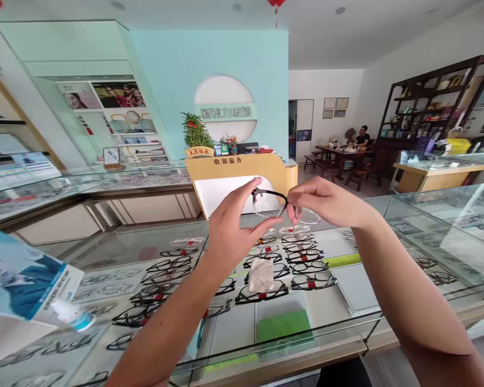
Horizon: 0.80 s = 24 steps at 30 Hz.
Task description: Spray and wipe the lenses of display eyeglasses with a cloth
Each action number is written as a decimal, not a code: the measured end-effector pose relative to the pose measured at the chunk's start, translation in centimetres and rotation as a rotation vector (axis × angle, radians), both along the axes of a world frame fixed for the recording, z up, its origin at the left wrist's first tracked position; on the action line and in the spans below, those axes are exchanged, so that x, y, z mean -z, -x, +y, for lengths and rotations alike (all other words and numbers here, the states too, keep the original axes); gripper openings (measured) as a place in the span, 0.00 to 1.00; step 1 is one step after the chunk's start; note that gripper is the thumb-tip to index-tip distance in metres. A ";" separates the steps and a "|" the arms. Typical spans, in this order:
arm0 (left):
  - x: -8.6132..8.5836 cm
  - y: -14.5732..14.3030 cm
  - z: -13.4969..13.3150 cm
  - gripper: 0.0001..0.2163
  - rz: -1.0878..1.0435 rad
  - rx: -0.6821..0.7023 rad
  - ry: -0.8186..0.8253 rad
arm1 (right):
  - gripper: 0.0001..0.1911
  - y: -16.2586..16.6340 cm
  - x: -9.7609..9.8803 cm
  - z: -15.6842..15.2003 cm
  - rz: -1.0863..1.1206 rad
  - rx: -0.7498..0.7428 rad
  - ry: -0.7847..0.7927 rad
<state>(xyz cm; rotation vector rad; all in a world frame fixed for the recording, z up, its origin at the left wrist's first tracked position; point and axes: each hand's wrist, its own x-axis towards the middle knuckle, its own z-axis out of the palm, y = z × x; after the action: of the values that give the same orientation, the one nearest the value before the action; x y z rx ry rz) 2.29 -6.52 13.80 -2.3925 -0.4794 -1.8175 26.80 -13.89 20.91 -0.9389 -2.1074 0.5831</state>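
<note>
I hold a pair of black-rimmed glasses (269,203) up in front of me, above a glass display counter (145,244). My left hand (232,226) pinches the left lens rim between thumb and fingers. My right hand (325,202) grips the frame at the bridge and right lens. A folded beige cloth (261,274) lies on the counter glass just below my hands. Under the glass, several rows of glasses with red tags (262,295) sit on white trays.
A green cloth (283,325) lies inside the case near the front edge. A blue box and a small bottle (70,315) stand at the left. A yellow cashier desk (242,171) is behind. A person (362,137) sits at a far table, by dark shelves (435,102).
</note>
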 end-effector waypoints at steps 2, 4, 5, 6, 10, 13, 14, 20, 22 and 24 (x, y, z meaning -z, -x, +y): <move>-0.2 -0.5 0.4 0.34 -0.077 0.003 0.023 | 0.15 -0.4 0.0 -0.2 0.056 0.111 -0.126; -0.3 -0.4 1.1 0.33 -0.162 -0.033 0.053 | 0.14 -0.6 0.6 -0.2 0.156 0.280 -0.320; -0.4 -0.2 1.6 0.33 -0.203 -0.051 0.071 | 0.20 -0.5 1.2 0.0 0.186 0.363 -0.405; -0.4 0.1 2.0 0.33 -0.240 -0.066 0.086 | 0.29 -0.4 1.8 0.2 0.199 0.414 -0.466; -0.3 1.7 3.8 0.31 -0.306 -0.110 0.101 | 0.39 1.3 3.9 1.9 0.132 0.443 -0.526; -0.1 2.5 4.6 0.31 -0.303 -0.121 0.082 | 0.31 2.6 4.6 3.2 0.128 0.482 -0.568; 0.0 2.6 4.7 0.31 -0.302 -0.113 0.070 | 0.29 2.9 4.8 3.5 0.137 0.494 -0.583; 0.3 2.3 4.7 0.30 -0.271 -0.106 0.010 | 0.32 3.1 5.9 4.3 0.148 0.563 -0.661; 0.4 2.2 4.7 0.30 -0.272 -0.131 -0.028 | 0.32 3.0 6.2 4.5 0.129 0.582 -0.684; 0.6 2.0 4.8 0.31 -0.277 -0.134 -0.067 | 0.32 2.9 6.4 4.7 0.110 0.601 -0.700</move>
<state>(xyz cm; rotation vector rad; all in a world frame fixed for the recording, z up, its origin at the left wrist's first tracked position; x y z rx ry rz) 0.31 -1.67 13.18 -2.0217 -0.5788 -2.0763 23.91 -9.20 14.54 -1.0065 -1.6132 -0.3820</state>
